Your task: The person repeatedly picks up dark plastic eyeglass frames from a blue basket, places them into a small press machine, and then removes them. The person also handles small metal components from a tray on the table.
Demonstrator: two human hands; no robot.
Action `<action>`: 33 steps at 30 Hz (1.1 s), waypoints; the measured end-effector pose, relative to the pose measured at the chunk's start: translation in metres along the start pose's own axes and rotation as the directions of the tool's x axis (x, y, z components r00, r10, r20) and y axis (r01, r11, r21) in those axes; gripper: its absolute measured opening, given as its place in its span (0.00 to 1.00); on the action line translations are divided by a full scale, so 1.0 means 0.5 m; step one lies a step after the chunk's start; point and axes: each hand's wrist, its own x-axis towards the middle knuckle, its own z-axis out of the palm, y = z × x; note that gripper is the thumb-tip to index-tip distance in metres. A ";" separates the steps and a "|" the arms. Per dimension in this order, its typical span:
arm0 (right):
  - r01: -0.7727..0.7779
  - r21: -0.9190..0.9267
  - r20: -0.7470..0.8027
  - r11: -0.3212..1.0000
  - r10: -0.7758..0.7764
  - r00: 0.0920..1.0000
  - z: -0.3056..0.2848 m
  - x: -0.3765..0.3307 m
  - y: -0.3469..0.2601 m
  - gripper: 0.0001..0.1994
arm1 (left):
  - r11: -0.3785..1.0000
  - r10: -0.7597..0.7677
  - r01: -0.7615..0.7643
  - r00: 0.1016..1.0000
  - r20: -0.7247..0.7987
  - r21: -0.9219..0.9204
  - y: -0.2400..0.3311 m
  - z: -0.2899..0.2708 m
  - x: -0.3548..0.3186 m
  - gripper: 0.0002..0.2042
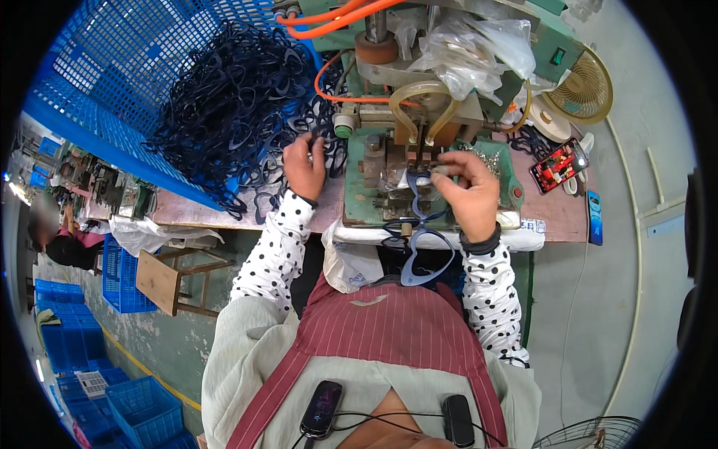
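A flat blue strap with wide open loops (428, 217) hangs from the green press machine (359, 202), its lower loop over the front edge by my apron. The upper end lies at the machine's metal tooling, and my right hand (473, 196) pinches with thumb and fingers beside it, seemingly gripping that end. My left hand (304, 170) is at the edge of a heap of dark blue looped straps (232, 105). Its fingers are curled, with a small dark bit by the fingertips that I cannot make out.
A large blue basket (97, 112) tilts over the bench at left, spilling the heap. Orange hoses (336, 19) and plastic bags (479, 52) hang on the machine. A phone (559, 166), small fan (583, 86) and metal bits (482, 157) lie right. Behind left stands a wooden stool (161, 283).
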 end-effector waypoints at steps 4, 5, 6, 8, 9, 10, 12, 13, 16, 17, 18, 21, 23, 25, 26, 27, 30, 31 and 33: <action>-0.036 -0.008 0.022 0.999 0.037 0.999 0.005 0.006 0.001 0.18 | 0.969 0.234 -0.233 0.972 -0.002 -0.083 0.075 -0.023 0.006 0.08; -0.042 -0.021 0.024 0.999 0.043 0.999 0.008 0.009 -0.003 0.18 | 0.957 0.277 -0.276 0.961 -0.007 -0.093 0.092 -0.030 0.011 0.10; -0.049 -0.036 0.026 0.998 0.050 0.998 0.013 0.011 -0.012 0.18 | 0.942 0.319 -0.318 0.948 -0.011 -0.104 0.110 -0.037 0.015 0.12; -0.062 -0.022 0.026 0.998 0.062 0.998 0.024 0.015 -0.025 0.19 | 0.905 0.403 -0.402 0.915 -0.022 -0.137 0.136 -0.049 0.016 0.16; -0.067 0.007 0.025 0.998 0.067 0.997 0.030 0.017 -0.030 0.20 | 0.882 0.445 -0.444 0.895 -0.029 -0.159 0.146 -0.054 0.014 0.17; -0.072 0.035 0.024 0.997 0.071 0.997 0.034 0.020 -0.032 0.21 | 0.856 0.486 -0.484 0.873 -0.038 -0.181 0.158 -0.061 0.011 0.19; -0.085 0.183 0.041 0.979 0.079 0.996 0.039 0.022 -0.017 0.23 | 0.807 0.553 -0.539 0.833 -0.009 -0.241 0.201 -0.080 0.013 0.24; -0.093 0.168 0.034 0.981 0.088 0.996 0.040 0.022 -0.018 0.24 | 0.768 0.602 -0.586 0.798 -0.022 -0.258 0.208 -0.074 0.007 0.23; -0.045 0.131 0.018 0.990 0.043 0.999 0.039 0.018 -0.003 0.24 | 0.659 0.693 -0.636 0.721 -0.004 -0.401 0.253 -0.069 -0.010 0.18; -0.014 0.116 0.014 0.993 0.013 1.000 0.035 0.019 0.001 0.25 | 0.612 0.710 -0.649 0.702 -0.047 -0.451 0.261 -0.058 -0.022 0.16; 0.015 0.048 0.004 0.999 -0.015 1.000 0.022 0.023 0.000 0.25 | 0.581 0.751 -0.639 0.659 0.030 -0.504 0.267 -0.064 -0.022 0.16; 0.086 -0.282 -0.183 0.955 -0.142 0.973 -0.055 0.051 0.094 0.23 | 0.528 0.761 -0.563 0.646 0.060 -0.635 0.280 -0.035 -0.027 0.19; -0.045 -0.620 -0.298 0.783 -0.182 0.937 -0.121 0.057 0.167 0.20 | 0.531 0.759 -0.539 0.646 0.085 -0.654 0.278 -0.022 -0.033 0.19; -0.154 -0.639 -0.330 0.754 -0.087 0.940 -0.182 0.049 0.266 0.17 | 0.527 0.747 -0.503 0.659 0.091 -0.685 0.271 -0.013 -0.039 0.20; -0.153 -0.567 -0.292 0.810 -0.024 0.956 -0.205 0.043 0.304 0.16 | 0.528 0.740 -0.491 0.666 0.092 -0.693 0.271 -0.012 -0.040 0.20; -0.061 -0.494 -0.245 0.868 -0.071 0.967 -0.210 0.034 0.301 0.14 | 0.531 0.734 -0.480 0.673 0.096 -0.698 0.270 -0.013 -0.040 0.19; -0.129 -0.690 -0.179 0.712 0.004 0.984 -0.198 0.007 0.221 0.14 | 0.534 0.729 -0.476 0.678 0.095 -0.699 0.266 -0.012 -0.041 0.19; -0.078 -0.781 -0.140 0.620 -0.052 0.989 -0.185 0.000 0.221 0.13 | 0.532 0.731 -0.479 0.676 0.093 -0.699 0.266 -0.011 -0.041 0.19; 0.026 -0.917 -0.037 0.398 -0.149 0.988 -0.163 -0.010 0.232 0.12 | 0.526 0.730 -0.484 0.679 0.079 -0.700 0.267 -0.011 -0.042 0.19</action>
